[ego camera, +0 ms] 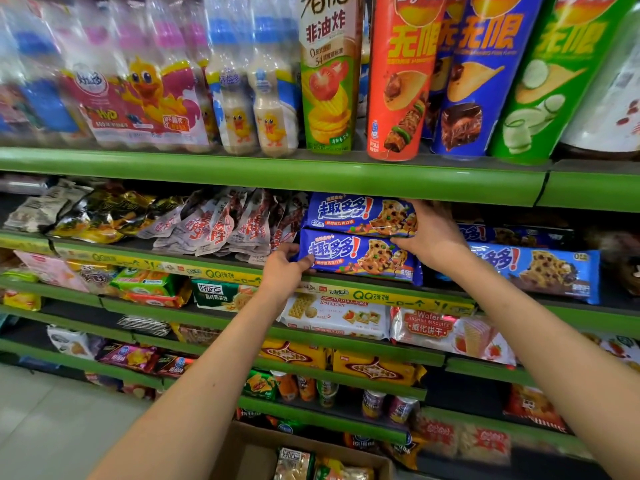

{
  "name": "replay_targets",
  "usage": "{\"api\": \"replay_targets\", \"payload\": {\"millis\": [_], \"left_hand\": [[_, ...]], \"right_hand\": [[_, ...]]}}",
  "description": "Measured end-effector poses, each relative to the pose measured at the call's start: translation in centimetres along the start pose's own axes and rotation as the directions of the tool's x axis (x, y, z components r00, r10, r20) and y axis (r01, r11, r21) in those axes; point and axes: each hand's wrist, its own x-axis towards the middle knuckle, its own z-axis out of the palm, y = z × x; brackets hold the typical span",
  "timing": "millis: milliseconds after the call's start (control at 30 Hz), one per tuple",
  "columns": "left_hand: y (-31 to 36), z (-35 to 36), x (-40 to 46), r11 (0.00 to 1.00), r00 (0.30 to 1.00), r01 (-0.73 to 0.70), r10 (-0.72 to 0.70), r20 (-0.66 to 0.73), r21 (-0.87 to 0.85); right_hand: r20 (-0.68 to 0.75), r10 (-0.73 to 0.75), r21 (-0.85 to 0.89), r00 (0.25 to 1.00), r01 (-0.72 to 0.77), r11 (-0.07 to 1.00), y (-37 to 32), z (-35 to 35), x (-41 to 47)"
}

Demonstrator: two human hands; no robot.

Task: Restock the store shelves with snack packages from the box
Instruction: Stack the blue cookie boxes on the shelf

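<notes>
Two stacked cookie packs (358,237), left hand (282,270) gripping lower end, right hand (429,233) clasping both

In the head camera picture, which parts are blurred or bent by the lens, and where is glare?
Head view: the bottled drinks at upper left are smeared by blur; the two blue cookie packs between the left hand and right hand are sharp; the green shelf edge curves from wide-angle distortion; faint glare sits on the wafer pack.
</notes>
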Motion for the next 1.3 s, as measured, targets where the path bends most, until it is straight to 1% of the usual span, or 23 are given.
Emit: {"api": "replay_targets", "payload": {"millis": [500, 667, 767, 867, 967, 1033, 1133, 1167, 1233, 1300], "left_hand": [[-0.1, -0.1, 0.2, 0.999, 1.000, -0.005, 0.005, 0.019, 0.033], [-0.1, 0.0, 0.2, 0.999, 1.000, -0.019, 0.019, 0.003, 0.040], [0.0, 0.1, 0.3, 0.999, 1.000, -0.015, 0.016, -0.008, 0.051], [0.0, 0.1, 0.3, 0.999, 1.000, -0.014, 0.014, -0.014, 0.049], [-0.1, 0.2, 0.2, 0.999, 1.000, -0.010, 0.011, -0.016, 0.047], [-0.1, 0.2, 0.2, 0.999, 1.000, -0.003, 0.004, -0.023, 0.045], [0.0, 0.3, 0.4, 0.999, 0.999, 0.008, -0.005, -0.040, 0.053], [0.0, 0.3, 0.4, 0.998, 0.999, 0.011, -0.009, -0.046, 0.056], [0.1, 0.3, 0.4, 0.998, 0.999, 0.014, -0.011, -0.050, 0.059], [0.2, 0.4, 0.3, 0.998, 0.999, 0.016, -0.013, -0.045, 0.068]], "right_hand": [[0.024, 0.010, -0.007, 1.000, -0.010, 1.000, 0.1, 0.1, 0.0], [0.031, -0.048, 0.051, 0.998, 0.046, 0.998, 0.5, 0.5, 0.6], [0.109, -0.092, 0.107, 0.990, 0.081, 0.991, 0.5, 0.6, 1.6], [0.209, -0.150, 0.093, 0.966, 0.133, 0.987, 0.2, 1.3, 2.7], [0.319, -0.136, 0.067, 0.938, 0.121, 0.990, 0.1, 2.2, 3.4], [0.308, -0.124, 0.025, 0.943, 0.122, 0.992, 0.3, 2.6, 3.8], [0.220, -0.120, 0.029, 0.968, 0.116, 0.993, -0.4, 2.6, 4.4], [0.238, -0.145, 0.038, 0.960, 0.140, 0.989, -1.0, 2.5, 4.7], [0.321, -0.187, 0.059, 0.929, 0.177, 0.982, -2.3, 2.5, 5.7], [0.392, -0.211, 0.044, 0.896, 0.211, 0.977, -3.4, 2.8, 6.7]]}}
